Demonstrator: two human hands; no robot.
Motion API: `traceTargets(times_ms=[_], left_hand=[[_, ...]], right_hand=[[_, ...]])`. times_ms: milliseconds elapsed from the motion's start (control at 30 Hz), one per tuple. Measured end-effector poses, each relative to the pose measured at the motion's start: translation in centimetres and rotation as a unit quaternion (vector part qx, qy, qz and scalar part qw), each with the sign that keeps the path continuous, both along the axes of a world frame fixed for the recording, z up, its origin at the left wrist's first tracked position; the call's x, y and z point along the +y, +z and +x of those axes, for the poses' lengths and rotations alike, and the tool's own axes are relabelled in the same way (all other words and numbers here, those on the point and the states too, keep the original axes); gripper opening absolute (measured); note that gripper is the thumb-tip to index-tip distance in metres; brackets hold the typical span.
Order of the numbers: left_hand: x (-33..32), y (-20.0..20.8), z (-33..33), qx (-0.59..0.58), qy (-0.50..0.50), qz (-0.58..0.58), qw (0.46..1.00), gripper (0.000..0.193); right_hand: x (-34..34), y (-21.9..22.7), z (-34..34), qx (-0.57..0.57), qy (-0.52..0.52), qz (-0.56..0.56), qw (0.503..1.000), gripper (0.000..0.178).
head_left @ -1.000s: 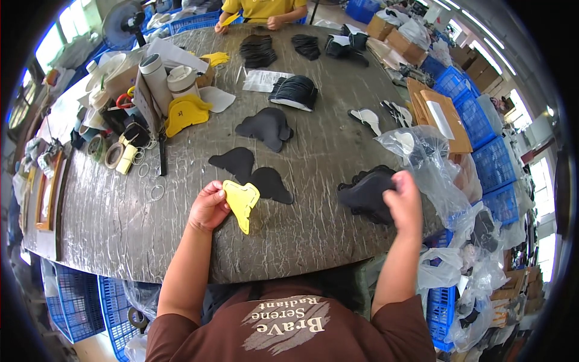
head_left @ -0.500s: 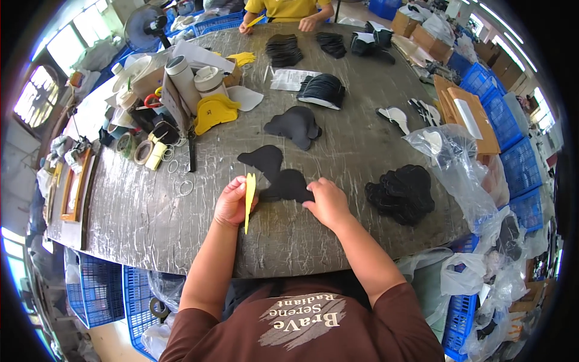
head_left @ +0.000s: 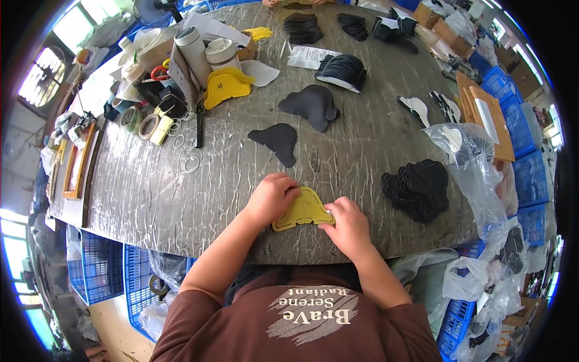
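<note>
A yellow pattern template [head_left: 304, 208] with dashed slots along its curved rim is between my hands near the table's front edge. My left hand [head_left: 274, 198] is closed on its upper left side, fingers curled over the rim. My right hand [head_left: 348, 224] pinches its right corner between thumb and fingers. The black piece I was holding no longer shows; anything under the template is hidden. Just beyond my hands lies a single black curved piece [head_left: 277, 142], and past it a small stack of matching black pieces [head_left: 310, 104].
A pile of black pieces [head_left: 416, 190] lies to the right. Another yellow template [head_left: 228, 86] leans by white canisters [head_left: 222, 55] and tape rolls [head_left: 149, 127] on the left. Farther back sit black stacks [head_left: 303, 28]. Plastic bags [head_left: 464, 151] and blue crates [head_left: 531, 169] line the right.
The yellow template has turned from edge-on to face up and come between both hands, over where the right hand now grips. The loose black piece stays on the table; the view has shifted.
</note>
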State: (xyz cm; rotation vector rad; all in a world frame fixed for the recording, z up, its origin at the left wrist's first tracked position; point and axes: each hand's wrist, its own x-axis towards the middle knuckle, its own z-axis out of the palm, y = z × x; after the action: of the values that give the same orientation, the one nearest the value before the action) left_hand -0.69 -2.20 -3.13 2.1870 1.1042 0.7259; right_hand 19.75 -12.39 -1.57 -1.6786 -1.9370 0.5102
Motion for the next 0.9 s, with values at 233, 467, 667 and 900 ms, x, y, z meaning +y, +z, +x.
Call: traceTargets(times_ms=[233,467,667,900], left_hand=[[-5.5,2.4,-2.1,0.086,0.004,0.005,0.996,0.030],[-7.9,0.5,-2.1,0.042,0.057,0.063,0.996,0.026],[-8.4,0.3,-2.0,0.052,0.072,0.078,0.993,0.023],[-8.5,-0.3,-1.8,0.059,0.080,0.089,0.991,0.023]], right_hand=[[-0.4,-0.8,0.0,0.002,-0.007,0.008,1.000,0.034],[-0.4,-0.9,-0.1,0.008,-0.003,0.025,1.000,0.033],[-0.3,-1.1,0.0,0.015,0.003,0.039,0.999,0.033],[-0.3,-1.3,0.1,0.017,0.003,0.037,0.999,0.032]])
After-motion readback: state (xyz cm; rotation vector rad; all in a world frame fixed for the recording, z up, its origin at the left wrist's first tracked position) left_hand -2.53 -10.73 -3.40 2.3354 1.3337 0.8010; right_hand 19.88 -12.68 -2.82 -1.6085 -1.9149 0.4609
